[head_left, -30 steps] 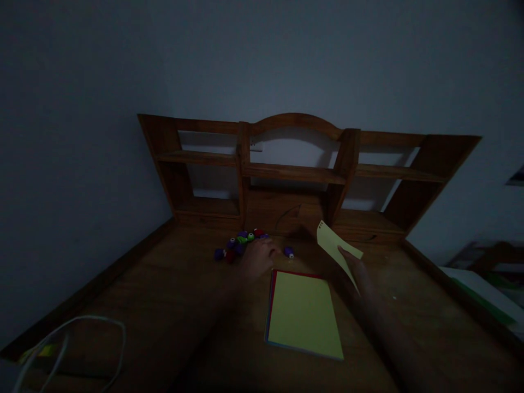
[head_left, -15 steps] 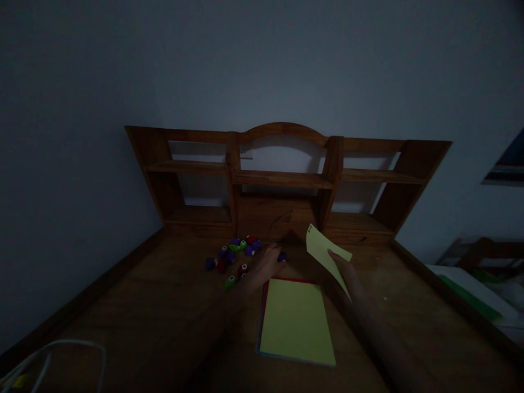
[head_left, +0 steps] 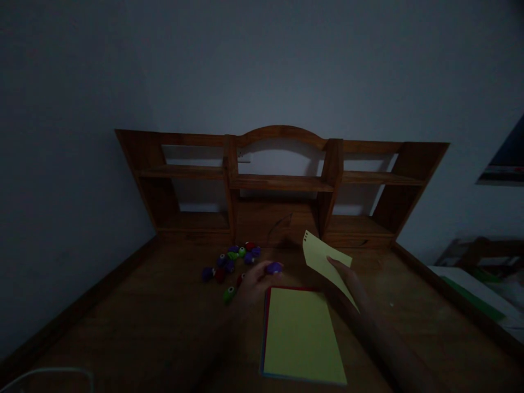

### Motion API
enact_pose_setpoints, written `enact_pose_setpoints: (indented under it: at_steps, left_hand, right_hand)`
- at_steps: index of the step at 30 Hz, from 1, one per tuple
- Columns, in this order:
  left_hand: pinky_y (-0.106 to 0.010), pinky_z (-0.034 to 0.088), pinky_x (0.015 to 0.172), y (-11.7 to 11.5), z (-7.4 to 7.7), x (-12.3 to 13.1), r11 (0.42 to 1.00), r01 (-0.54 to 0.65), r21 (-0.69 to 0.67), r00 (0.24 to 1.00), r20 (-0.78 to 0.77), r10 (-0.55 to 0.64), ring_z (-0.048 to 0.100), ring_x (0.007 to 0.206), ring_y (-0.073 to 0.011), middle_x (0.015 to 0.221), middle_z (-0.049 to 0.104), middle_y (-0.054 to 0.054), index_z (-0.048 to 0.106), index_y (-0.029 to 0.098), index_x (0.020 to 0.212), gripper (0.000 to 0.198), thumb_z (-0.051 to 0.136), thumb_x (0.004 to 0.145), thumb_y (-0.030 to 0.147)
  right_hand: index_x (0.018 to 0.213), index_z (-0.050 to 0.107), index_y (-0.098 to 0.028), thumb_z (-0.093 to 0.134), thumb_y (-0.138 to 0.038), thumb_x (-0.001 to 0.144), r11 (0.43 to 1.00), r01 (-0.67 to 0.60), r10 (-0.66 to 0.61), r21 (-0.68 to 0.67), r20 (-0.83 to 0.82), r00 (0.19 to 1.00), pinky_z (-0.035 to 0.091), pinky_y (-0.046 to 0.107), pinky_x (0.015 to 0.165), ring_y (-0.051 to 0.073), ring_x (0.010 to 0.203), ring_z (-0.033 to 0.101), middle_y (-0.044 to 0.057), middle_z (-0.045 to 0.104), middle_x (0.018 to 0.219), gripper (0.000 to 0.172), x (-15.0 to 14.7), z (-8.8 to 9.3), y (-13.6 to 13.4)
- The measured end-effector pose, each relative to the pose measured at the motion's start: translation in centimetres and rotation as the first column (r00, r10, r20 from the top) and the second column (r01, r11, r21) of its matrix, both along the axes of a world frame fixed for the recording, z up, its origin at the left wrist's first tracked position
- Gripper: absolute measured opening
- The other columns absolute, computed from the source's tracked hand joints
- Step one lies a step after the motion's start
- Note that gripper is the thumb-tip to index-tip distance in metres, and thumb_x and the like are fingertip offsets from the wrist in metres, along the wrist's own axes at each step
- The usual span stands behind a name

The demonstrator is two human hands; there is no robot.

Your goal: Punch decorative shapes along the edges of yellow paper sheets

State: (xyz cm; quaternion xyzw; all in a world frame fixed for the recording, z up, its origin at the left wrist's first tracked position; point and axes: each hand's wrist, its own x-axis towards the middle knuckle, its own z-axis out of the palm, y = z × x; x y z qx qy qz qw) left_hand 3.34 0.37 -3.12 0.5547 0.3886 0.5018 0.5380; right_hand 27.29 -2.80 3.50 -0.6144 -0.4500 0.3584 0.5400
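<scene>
A person's left hand [head_left: 252, 283] grips a purple toy [head_left: 274, 268] near a paper stack [head_left: 302, 335]; the right hand [head_left: 351, 281] pinches a yellow sheet [head_left: 323, 260].

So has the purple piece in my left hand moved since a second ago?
Yes: the purple piece, now in your left hand, has shifted left, closer to line with the left edge of the paper stack.

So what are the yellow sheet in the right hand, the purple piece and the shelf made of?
Yellow sheet: matte paper or thin card, judging by its gentle curve.
Purple piece: possibly smooth plastic, from its solid colour and rounded shape; too dim to be sure.
Shelf: wood, perhaps varnished, given its brown, streaky boards.
</scene>
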Motion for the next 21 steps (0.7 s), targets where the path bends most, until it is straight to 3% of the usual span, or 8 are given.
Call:
enact_pose_setpoints:
  at_steps: [3, 8, 14, 21]
  left_hand:
    - [-0.026, 0.049, 0.074, -0.4, -0.7, -0.1, 0.998, 0.039, -0.056, 0.993, 0.115, -0.032, 0.062, 0.081, -0.0155, 0.094, 0.069, -0.007, 0.068, 0.014, 0.1, 0.033, 0.071, 0.077, 0.038]
    - [-0.028, 0.053, 0.07, -0.3, -1.0, 0.1, 0.985, 0.114, -0.127, 0.934, 0.353, -0.063, 0.062, 0.073, -0.0138, 0.097, 0.069, -0.01, 0.068, 0.012, 0.097, 0.035, 0.073, 0.074, 0.038]
    - [-0.033, 0.054, 0.078, -0.4, -1.4, 0.3, 0.983, 0.12, -0.138, 0.903, 0.427, -0.05, 0.066, 0.079, -0.0181, 0.101, 0.07, -0.012, 0.069, 0.011, 0.095, 0.038, 0.078, 0.069, 0.037]
    - [-0.028, 0.053, 0.07, -0.9, -0.5, 0.3, 0.99, 0.09, -0.111, 0.923, 0.383, -0.041, 0.066, 0.071, -0.0162, 0.088, 0.072, -0.01, 0.069, 0.009, 0.093, 0.037, 0.077, 0.071, 0.038]
  right_hand:
    - [0.08, 0.07, -0.023, 0.063, -0.043, 0.072, 0.999, -0.032, 0.031, -0.03, -0.029, 0.999, 0.058, 0.036, 0.069, 0.032, 0.088, 0.069, 0.009, 0.072, 0.079, 0.023, -0.1, -0.6, 0.1]
    - [0.094, 0.069, -0.019, 0.053, -0.053, 0.082, 0.956, -0.264, 0.236, -0.126, -0.202, 0.951, 0.058, 0.035, 0.065, 0.029, 0.076, 0.071, 0.01, 0.074, 0.081, 0.04, -0.5, -1.8, 0.1]
    - [0.104, 0.064, -0.018, 0.056, -0.054, 0.081, 0.955, -0.264, 0.23, -0.135, -0.227, 0.946, 0.058, 0.033, 0.064, 0.028, 0.079, 0.072, 0.012, 0.074, 0.096, 0.044, -0.4, -3.2, 0.4]
    - [0.092, 0.067, -0.015, 0.075, -0.047, 0.069, 0.969, -0.181, 0.13, -0.166, -0.283, 0.95, 0.055, 0.035, 0.053, 0.027, 0.06, 0.069, 0.011, 0.074, 0.079, 0.04, 0.0, -4.3, 1.5]
